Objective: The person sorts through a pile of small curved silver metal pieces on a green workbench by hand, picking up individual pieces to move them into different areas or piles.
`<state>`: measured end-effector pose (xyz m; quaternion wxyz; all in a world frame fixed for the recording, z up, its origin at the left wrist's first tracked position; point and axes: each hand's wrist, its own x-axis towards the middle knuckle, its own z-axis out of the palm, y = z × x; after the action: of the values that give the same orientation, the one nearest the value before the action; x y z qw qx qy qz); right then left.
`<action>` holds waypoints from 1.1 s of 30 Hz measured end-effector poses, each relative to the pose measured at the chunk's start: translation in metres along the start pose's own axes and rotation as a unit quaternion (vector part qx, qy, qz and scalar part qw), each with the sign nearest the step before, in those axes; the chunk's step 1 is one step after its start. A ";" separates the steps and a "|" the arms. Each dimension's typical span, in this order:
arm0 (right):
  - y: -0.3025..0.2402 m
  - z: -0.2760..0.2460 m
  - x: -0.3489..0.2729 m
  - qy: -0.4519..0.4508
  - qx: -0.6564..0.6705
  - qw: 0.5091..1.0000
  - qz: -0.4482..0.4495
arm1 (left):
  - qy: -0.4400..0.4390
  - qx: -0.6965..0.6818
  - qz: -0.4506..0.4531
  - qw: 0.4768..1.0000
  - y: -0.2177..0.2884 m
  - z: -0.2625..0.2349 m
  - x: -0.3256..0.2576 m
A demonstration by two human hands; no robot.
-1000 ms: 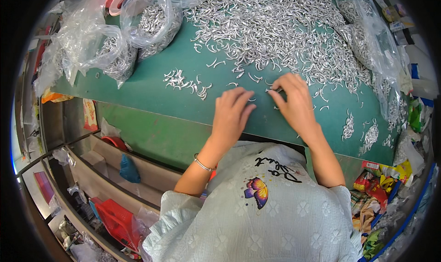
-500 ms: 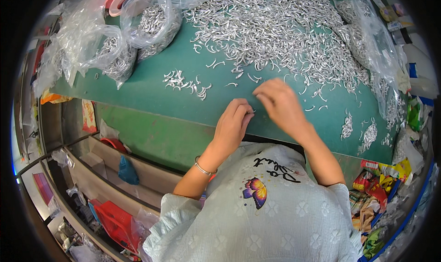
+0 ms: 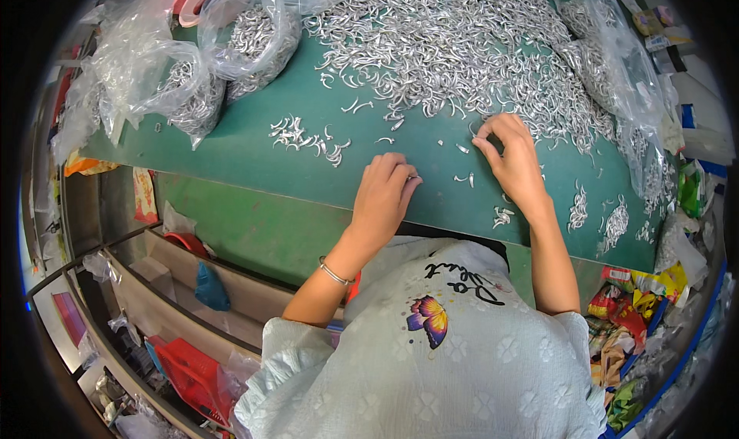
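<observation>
Small curved silvery metal pieces [image 3: 454,46] lie in a wide heap over the far part of the green tabletop [image 3: 323,189]. My left hand [image 3: 382,196] is near the front edge, thumb and fingers pinched around a tiny piece that barely shows at the fingertips. At the near border of the heap, my right hand [image 3: 512,158] has thumb and forefinger closed around a thin curved metal piece [image 3: 473,130]. A few loose bits [image 3: 465,179] lie between the hands. Left of my left hand sits a small group of pieces [image 3: 296,137].
Clear plastic bags of metal pieces [image 3: 258,43] stand at the far left, with another bag [image 3: 608,70] along the right side. Little piles [image 3: 616,223] lie near the right front edge. Below left are shelves with a red basket [image 3: 192,373]; coloured packets [image 3: 623,308] are at lower right.
My right hand has moved right and away from me, from beside my left hand to the heap's border. My left hand has shifted slightly left. Loose bits now show where the right hand was.
</observation>
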<state>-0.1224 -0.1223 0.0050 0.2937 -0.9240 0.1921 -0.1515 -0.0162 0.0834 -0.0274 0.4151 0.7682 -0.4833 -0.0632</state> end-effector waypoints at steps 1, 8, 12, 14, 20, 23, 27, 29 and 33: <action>0.003 0.000 -0.002 -0.012 -0.020 1.000 0.000 | 0.007 0.001 -0.009 1.000 0.000 0.001 -0.001; 0.002 -0.007 -0.012 0.021 -0.023 0.999 0.016 | 0.014 0.000 -0.017 1.000 -0.001 0.000 -0.004; -0.015 0.014 -0.019 0.032 -0.055 0.996 -0.062 | -0.054 0.036 0.005 0.998 0.008 -0.016 -0.005; -0.015 0.015 -0.020 0.022 -0.039 0.998 -0.032 | -0.088 0.056 0.005 0.995 0.013 -0.025 -0.006; -0.016 0.021 -0.015 0.057 -0.042 0.997 -0.013 | -0.121 0.014 -0.012 0.993 0.008 -0.035 -0.011; -0.015 0.026 -0.009 0.019 -0.084 0.996 -0.005 | -0.119 0.004 -0.006 0.993 0.008 -0.034 -0.009; -0.009 0.012 -0.011 -0.012 -0.072 0.997 0.007 | -0.107 -0.010 -0.007 0.994 0.008 -0.027 -0.009; -0.010 0.011 -0.012 0.003 -0.055 0.998 -0.001 | -0.107 -0.022 -0.006 0.994 0.008 -0.025 -0.009; -0.011 0.026 -0.005 0.034 -0.071 0.997 -0.023 | -0.102 -0.044 -0.008 0.994 0.009 -0.023 -0.006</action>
<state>-0.1138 -0.0989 -0.0100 0.2172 -0.9411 0.1906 -0.1757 -0.0142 0.0998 -0.0085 0.3964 0.7426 -0.5136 -0.1662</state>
